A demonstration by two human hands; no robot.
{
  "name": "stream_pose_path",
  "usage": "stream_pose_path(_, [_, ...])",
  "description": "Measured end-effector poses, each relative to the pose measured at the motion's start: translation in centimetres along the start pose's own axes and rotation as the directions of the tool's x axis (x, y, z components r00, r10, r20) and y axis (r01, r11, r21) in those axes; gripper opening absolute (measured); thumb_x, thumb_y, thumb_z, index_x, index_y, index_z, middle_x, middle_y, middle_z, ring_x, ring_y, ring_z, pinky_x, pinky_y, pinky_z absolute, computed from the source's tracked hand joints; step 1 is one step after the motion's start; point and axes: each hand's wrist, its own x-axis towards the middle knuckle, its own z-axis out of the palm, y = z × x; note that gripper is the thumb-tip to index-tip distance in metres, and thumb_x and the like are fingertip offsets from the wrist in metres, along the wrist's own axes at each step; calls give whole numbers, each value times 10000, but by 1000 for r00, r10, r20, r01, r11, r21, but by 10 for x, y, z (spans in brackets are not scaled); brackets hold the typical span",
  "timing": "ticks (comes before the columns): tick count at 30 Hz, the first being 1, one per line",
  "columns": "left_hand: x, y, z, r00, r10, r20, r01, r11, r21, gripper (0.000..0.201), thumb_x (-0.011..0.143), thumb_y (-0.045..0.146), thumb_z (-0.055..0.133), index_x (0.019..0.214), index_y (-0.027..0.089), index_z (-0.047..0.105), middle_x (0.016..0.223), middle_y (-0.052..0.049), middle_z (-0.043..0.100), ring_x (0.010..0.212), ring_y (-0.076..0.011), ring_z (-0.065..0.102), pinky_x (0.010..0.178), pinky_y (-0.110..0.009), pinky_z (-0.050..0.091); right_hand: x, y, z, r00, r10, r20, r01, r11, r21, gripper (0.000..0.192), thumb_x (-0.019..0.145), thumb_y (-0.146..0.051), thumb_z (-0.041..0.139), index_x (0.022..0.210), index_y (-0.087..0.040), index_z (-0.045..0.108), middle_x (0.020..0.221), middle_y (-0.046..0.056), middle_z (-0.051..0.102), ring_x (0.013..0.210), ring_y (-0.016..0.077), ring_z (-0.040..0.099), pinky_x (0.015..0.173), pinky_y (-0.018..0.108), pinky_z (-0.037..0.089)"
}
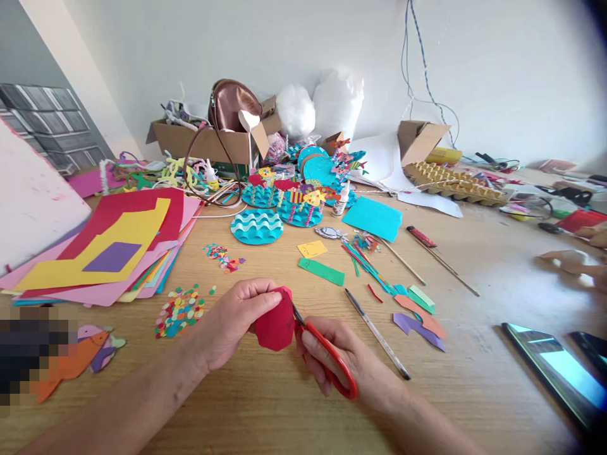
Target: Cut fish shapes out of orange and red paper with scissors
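Pinched in my left hand [246, 313] is a piece of red paper [277, 322] with a rounded, partly angular outline, held above the table. My right hand [327, 351] grips a pair of scissors [339, 370] with red handles. The scissor blades meet the right edge of the red paper, and their tips are partly hidden by it. Left of my left wrist lies a scatter of coloured paper dots [183, 309]. A clear-barrelled pen [377, 335] rests to the right of the scissors, near purple and orange paper scraps [420, 319].
Stacked coloured paper sheets [114, 253] lie at left, with orange paper fish [71, 370] nearer me. Blue wavy paper discs [257, 226], glue bottles [340, 201] and a cardboard box [199, 142] stand behind. A phone [550, 373] is at right; another person's hand [590, 272] shows at the far right.
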Motion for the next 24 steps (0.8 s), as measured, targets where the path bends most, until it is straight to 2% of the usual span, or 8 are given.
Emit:
stream_pose_path(13, [1,3,0,1000,-16,15,16,1000,-7,176,772,292,534,681,143,549,569,35,483,523,-76,380,495,-195,291,-1,2,-1,1000,17,-2,-18,999,-49,469,793,-612,440,601,-187,394,446,-64,419,341,48,369,326,161,223])
stream_pose_path(24, [1,2,0,1000,-15,15,15,1000,-21,169,767,294,541,703,140,574,568,33,488,514,-73,377,481,-189,286,-1,5,-1,1000,-1,-7,1,999,-53,453,808,-584,445,590,-193,376,429,-76,391,332,42,340,322,158,221])
